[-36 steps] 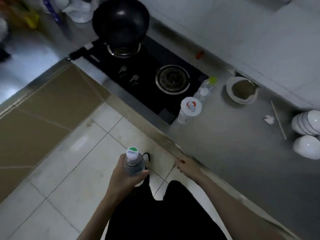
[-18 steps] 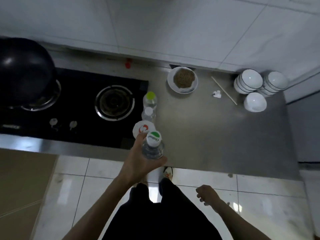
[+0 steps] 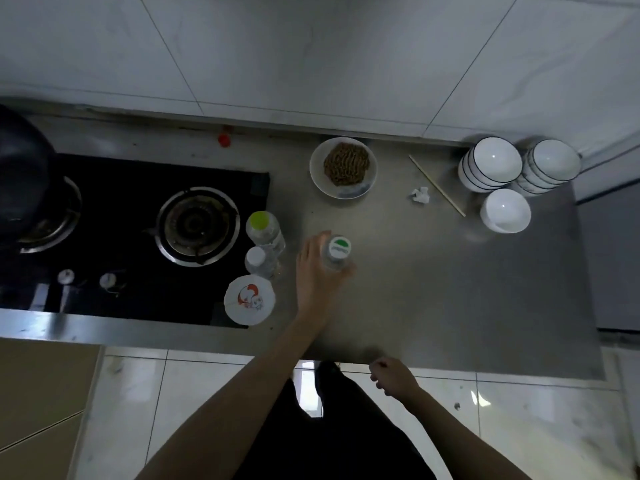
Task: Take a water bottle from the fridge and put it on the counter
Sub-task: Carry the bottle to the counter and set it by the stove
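Observation:
My left hand (image 3: 317, 275) is wrapped around a clear water bottle (image 3: 336, 255) with a green-and-white cap. The bottle stands upright over the middle of the steel counter (image 3: 433, 289), just right of two other bottles; whether its base touches the surface is hidden by the hand. My right hand (image 3: 393, 375) hangs loosely curled and holds nothing, just off the counter's front edge. The fridge is out of view.
Two clear bottles (image 3: 263, 230) and a printed white lid (image 3: 249, 299) stand beside the black gas hob (image 3: 138, 237), with a dark wok (image 3: 20, 181) at far left. A plate of noodles (image 3: 343, 168), a chopstick (image 3: 436, 185), a paper scrap and stacked white bowls (image 3: 491, 164) line the back.
I have turned to face the counter. My left hand carried the bottle from over the floor forward and right, out over the counter. My right hand dropped to the counter's front edge.

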A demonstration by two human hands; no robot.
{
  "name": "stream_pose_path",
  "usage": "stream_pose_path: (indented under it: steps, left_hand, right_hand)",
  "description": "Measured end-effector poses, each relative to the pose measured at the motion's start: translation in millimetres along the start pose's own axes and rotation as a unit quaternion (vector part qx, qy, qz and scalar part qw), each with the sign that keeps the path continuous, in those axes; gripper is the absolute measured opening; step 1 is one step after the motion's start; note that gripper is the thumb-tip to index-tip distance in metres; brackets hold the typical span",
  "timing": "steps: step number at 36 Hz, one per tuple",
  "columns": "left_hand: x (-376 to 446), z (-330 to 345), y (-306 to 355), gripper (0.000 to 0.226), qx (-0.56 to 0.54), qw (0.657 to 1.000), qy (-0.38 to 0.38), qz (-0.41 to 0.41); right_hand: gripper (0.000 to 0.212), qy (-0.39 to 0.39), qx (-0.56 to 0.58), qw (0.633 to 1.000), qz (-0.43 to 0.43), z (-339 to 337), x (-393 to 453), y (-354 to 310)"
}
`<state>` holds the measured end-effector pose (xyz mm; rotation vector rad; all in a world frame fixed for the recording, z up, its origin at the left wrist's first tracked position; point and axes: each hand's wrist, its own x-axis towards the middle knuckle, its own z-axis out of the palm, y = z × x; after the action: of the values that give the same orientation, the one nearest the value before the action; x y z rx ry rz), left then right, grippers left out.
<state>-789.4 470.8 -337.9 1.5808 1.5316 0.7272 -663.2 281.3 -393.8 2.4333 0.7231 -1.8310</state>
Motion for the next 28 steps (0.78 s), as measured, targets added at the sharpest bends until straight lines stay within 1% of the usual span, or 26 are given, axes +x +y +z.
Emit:
stream_pose_path:
  steps: [3,6,8,11,14,16,22,27,28]
  left_hand:
    - [16.6,14.6,-4.6,0.053,-0.026,0.995,0.024,-0.09]
    - [27.2,23.7,-7.9,0.051,-0.051,0.981,0.079,-0.169]
    - [32.1,27.1,-9.7,0.055,-0.068,0.97,0.112,-0.203]
    - [38.0,28.6,-15.2,0.052,-0.084,0.955,0.141,-0.245]
    - [38.2,27.4,-22.5,0.062,-0.085,0.953,0.139,-0.256]
    - [35.6,25.4,-26.9,0.062,-0.091,0.957,0.124,-0.247]
    - [36.1,26.6,-35.6,0.067,-0.114,0.959,0.115,-0.233]
    - [36.5,32.3,-40.1,0.072,-0.12,0.949,0.147,-0.253]
    - [35.9,33.2,-39.8,0.066,-0.117,0.948,0.144,-0.257]
  right_hand:
    - [0.014,-0.007,-0.011,1.0,0.0,-7.5,7.1,1.3]
    - [0.015,-0.009,-0.007,1.0,0.008,-12.8,11.1,5.4]
    - [0.016,-0.003,0.007,1.0,0.017,-16.1,11.9,9.8]
    - [0.011,-0.003,0.01,1.0,0.016,-19.3,9.1,16.1]
    - [0.008,-0.011,0.003,1.0,0.018,-21.1,6.0,21.2]
    - [0.008,-0.012,-0.001,1.0,0.023,-21.8,4.9,24.8]
    - [0.01,0.001,-0.006,0.999,0.033,-22.5,1.5,33.9]
    - [0.011,-0.002,0.002,0.999,0.035,-22.9,-3.3,35.8]
    - [0.011,-0.003,0.003,0.999,0.038,-22.3,-3.7,36.6]
